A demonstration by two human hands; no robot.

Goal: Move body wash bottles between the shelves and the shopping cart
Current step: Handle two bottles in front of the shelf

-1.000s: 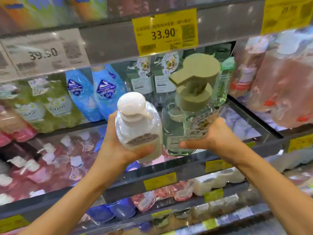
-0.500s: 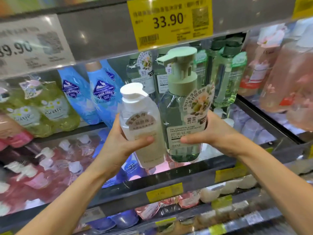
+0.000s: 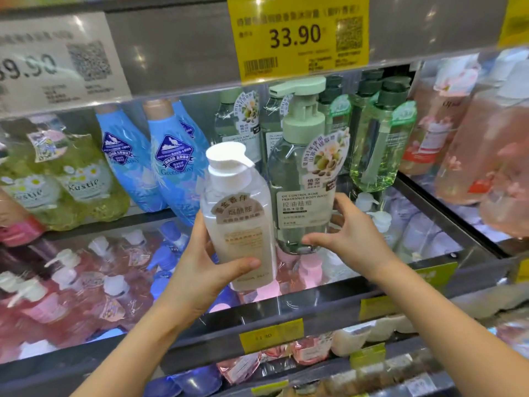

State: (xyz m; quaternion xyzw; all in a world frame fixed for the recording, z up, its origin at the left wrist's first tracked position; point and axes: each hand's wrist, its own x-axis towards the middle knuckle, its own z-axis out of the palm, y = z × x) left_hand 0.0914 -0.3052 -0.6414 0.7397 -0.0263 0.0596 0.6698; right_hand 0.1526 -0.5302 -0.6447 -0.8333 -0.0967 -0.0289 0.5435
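My left hand point(image 3: 200, 270) grips a white pump bottle of body wash point(image 3: 237, 222) upright in front of the middle shelf, thumb across its lower front. Just to its right, my right hand point(image 3: 352, 236) holds a clear grey-green body wash bottle with a pale green pump point(image 3: 300, 179); the thumb lies across its base and the fingers curl round its right side. That bottle stands upright at the shelf's front edge, before a row of similar green bottles point(image 3: 378, 144). No shopping cart is in view.
Blue bottles point(image 3: 171, 159) and yellow-green packs point(image 3: 83, 181) stand to the left, pink bottles point(image 3: 481, 156) to the right. A yellow 33.90 price tag point(image 3: 297, 35) hangs on the shelf above. Lower shelves point(image 3: 286, 313) hold pink and white pump bottles.
Both bottles have come upright and moved forward toward the shelf. The green-pump bottle now sits deeper among the green bottles, and my right hand's fingers have loosened around it.
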